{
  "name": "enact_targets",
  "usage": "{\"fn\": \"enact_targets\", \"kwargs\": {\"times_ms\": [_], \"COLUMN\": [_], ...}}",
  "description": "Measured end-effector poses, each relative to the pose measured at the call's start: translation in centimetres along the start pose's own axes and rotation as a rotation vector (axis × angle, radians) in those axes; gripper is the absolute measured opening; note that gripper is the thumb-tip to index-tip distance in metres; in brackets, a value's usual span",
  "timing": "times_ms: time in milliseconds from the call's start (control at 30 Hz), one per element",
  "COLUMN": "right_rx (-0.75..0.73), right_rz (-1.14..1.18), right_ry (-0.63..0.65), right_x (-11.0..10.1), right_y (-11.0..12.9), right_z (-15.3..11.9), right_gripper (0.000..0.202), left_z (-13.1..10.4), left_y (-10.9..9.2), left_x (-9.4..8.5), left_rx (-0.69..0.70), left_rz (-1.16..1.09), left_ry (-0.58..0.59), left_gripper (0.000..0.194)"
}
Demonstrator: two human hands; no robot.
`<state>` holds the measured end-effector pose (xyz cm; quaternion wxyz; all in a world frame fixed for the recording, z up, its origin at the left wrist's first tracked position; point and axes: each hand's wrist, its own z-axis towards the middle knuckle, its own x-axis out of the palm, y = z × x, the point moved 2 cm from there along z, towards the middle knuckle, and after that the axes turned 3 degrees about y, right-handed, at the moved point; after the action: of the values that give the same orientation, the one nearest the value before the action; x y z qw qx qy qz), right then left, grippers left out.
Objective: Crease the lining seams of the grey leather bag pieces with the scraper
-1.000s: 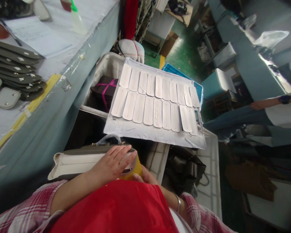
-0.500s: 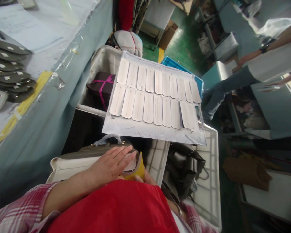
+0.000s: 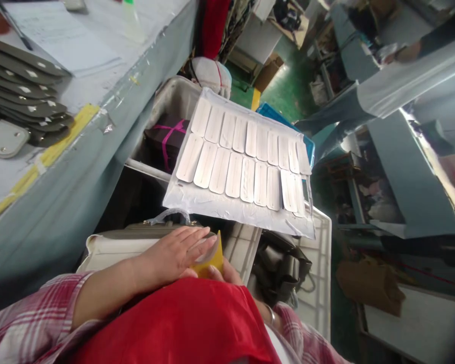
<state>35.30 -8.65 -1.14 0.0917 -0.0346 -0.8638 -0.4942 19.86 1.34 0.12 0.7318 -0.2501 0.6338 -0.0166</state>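
Note:
My left hand lies over a rounded pale piece with its fingers stretched out side by side, at the lower middle. Close on its right, my right hand pinches a yellow piece, the thumb on its face; the lower part of this hand is hidden by the red apron. Beneath my left forearm is a grey and white bag. Beyond the hands, a white covered board carries two rows of pale strips with rounded ends.
At the left, a table holds stacked grey pieces and papers. A white crate with a pink-tied dark bundle stands behind the board. Another crate holds dark glossy items at the right. A person's arm shows at the upper right.
The view has shifted slightly. Less of the pale piece's rim shows between my hands, and my right thumb now lies visibly on the yellow piece. The person at the right has moved.

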Motion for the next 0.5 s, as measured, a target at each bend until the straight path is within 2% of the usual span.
{"fn": "enact_targets", "kwargs": {"times_ms": [100,233,333,400,500], "right_rx": [0.004,0.126,0.134,0.126,0.148], "right_rz": [-0.003,0.128,0.225,0.246,0.265], "right_ry": [-0.016,-0.260,-0.437,-0.421,-0.284], "right_x": [0.5,-0.7,-1.9,-2.0,-1.2], "right_y": [-0.3,-0.3,0.2,0.5,0.2], "right_z": [-0.7,-3.4,-5.8,-6.8,-7.3], "right_gripper": [0.037,0.039,0.041,0.040,0.042], "left_z": [0.2,0.1,0.0,0.0,-0.1], "left_y": [-0.3,-1.1,-1.4,-1.6,-1.9], "left_x": [-0.1,-0.3,-0.4,-0.5,-0.6], "left_rx": [-0.029,-0.086,-0.130,-0.154,-0.182], "left_rz": [0.012,0.045,0.031,0.014,0.004], "left_ry": [0.062,0.116,0.152,0.161,0.173], "left_gripper": [0.083,0.084,0.083,0.083,0.086]}}
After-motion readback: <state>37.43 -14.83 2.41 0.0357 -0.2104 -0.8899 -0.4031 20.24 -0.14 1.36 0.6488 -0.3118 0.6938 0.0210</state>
